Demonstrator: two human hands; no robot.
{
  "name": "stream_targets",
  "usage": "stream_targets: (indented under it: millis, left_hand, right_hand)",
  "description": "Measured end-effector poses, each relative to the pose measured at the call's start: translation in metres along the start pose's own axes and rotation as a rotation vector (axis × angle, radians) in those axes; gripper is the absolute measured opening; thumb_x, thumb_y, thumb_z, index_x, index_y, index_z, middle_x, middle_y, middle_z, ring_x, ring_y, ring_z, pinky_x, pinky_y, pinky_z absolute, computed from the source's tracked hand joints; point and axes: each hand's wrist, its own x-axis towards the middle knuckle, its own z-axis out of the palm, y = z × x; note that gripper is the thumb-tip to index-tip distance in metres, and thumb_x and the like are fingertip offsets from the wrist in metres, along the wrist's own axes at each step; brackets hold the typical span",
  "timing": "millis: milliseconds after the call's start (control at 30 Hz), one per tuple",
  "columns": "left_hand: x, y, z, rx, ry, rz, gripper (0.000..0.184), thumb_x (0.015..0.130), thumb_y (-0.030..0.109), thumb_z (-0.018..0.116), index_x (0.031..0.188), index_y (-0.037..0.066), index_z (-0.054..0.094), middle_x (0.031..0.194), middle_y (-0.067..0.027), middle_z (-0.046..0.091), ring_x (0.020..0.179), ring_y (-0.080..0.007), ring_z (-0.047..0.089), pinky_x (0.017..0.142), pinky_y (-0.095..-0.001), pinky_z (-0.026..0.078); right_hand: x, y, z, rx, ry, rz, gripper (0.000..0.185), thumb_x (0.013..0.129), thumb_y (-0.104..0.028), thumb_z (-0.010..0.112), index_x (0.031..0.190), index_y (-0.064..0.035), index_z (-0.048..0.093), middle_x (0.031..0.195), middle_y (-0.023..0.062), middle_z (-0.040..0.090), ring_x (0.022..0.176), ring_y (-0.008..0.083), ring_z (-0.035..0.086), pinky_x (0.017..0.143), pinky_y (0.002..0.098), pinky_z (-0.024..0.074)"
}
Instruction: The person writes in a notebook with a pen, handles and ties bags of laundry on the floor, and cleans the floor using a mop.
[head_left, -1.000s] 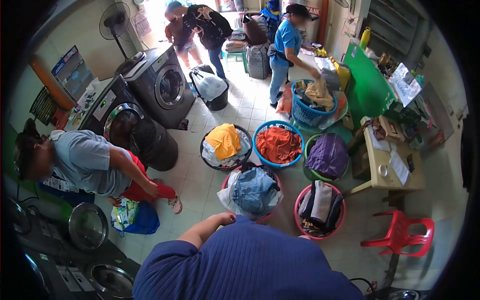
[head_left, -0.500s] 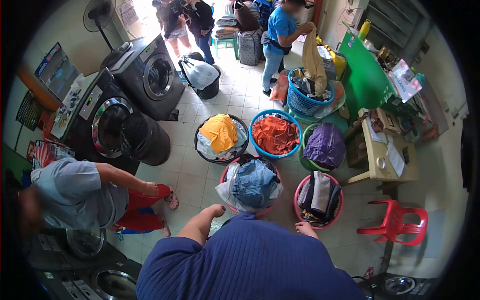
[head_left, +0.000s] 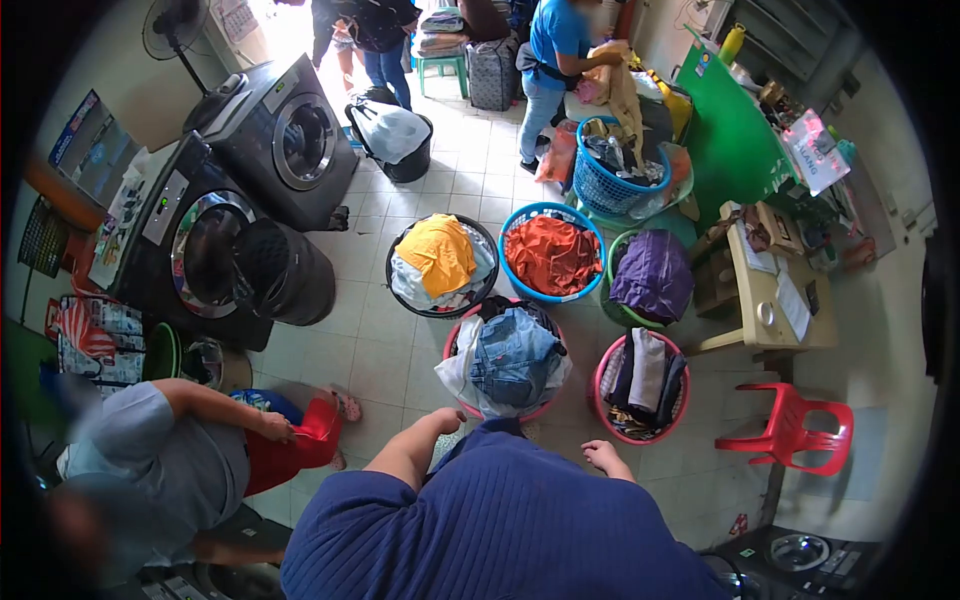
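Note:
My left hand point(head_left: 447, 420) hangs in front of my body, just below a pink basket point(head_left: 546, 408) heaped with a blue denim garment point(head_left: 512, 355) and white and dark clothes. It holds nothing I can see; its fingers are mostly hidden. My right hand point(head_left: 604, 457) is free of any object, fingers loosely bent and a little apart. Nearest to it stands another pink basket point(head_left: 598, 405) with rolled dark and pale cloth point(head_left: 645, 372). Neither hand visibly touches a basket.
Farther off stand baskets with yellow cloth point(head_left: 435, 255), orange-red cloth point(head_left: 552, 258) and purple cloth point(head_left: 652, 275). A person in grey point(head_left: 190, 440) bends at my left; another in blue point(head_left: 556, 45) handles tan cloth. Washers point(head_left: 300, 140), a table point(head_left: 790, 335) and a red chair point(head_left: 780, 430) flank the floor.
My view has shifted slightly, and both my hands remain low near the baskets. The person in grey has bent and now grips red cloth at the legs. The person in blue has lowered the tan cloth.

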Motion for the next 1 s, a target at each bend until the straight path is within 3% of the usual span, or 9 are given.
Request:
stream_targets:
  millis: [367,533,733,1000]
  left_hand:
    - [0.014,-0.002,-0.015,0.090,-0.067,-0.006,0.042,0.065,0.005,0.040,0.102,0.017,0.057,0.104,-0.0128,0.053,0.099,-0.0261,0.049,0.084,-0.0325,0.038]
    - [0.027,0.018,-0.035,0.071,-0.044,0.051,0.031,0.074,0.016,0.041,0.102,0.016,0.056,0.103,-0.0128,0.054,0.099,-0.0272,0.049,0.084,-0.0332,0.038]
    - [0.034,0.038,-0.045,0.059,0.044,0.101,0.032,0.079,0.028,0.042,0.101,0.011,0.055,0.100,-0.0126,0.055,0.095,-0.0286,0.051,0.082,-0.0347,0.039]
    - [0.040,0.018,-0.034,0.074,-0.038,0.112,0.030,0.076,0.025,0.045,0.100,0.012,0.056,0.101,-0.0111,0.056,0.095,-0.0254,0.051,0.082,-0.0333,0.039]
  right_hand:
    - [-0.020,0.024,0.000,0.097,0.033,0.164,0.021,0.072,-0.006,0.049,0.090,-0.0055,0.060,0.069,0.0036,0.059,0.055,0.0101,0.052,0.049,0.0240,0.0425]
    - [-0.016,0.022,0.006,0.137,0.023,0.156,0.019,0.073,-0.006,0.050,0.089,-0.0060,0.060,0.071,0.0036,0.059,0.054,0.0099,0.052,0.049,0.0237,0.0424]
    - [-0.009,0.007,0.003,0.093,0.037,0.114,0.020,0.073,-0.005,0.049,0.089,-0.0058,0.060,0.073,0.0042,0.059,0.055,0.0105,0.053,0.052,0.0243,0.0442]
    - [-0.002,0.003,-0.002,0.140,0.034,0.115,0.021,0.074,-0.004,0.048,0.092,-0.0055,0.059,0.074,0.0045,0.059,0.054,0.0100,0.053,0.052,0.0239,0.0447]
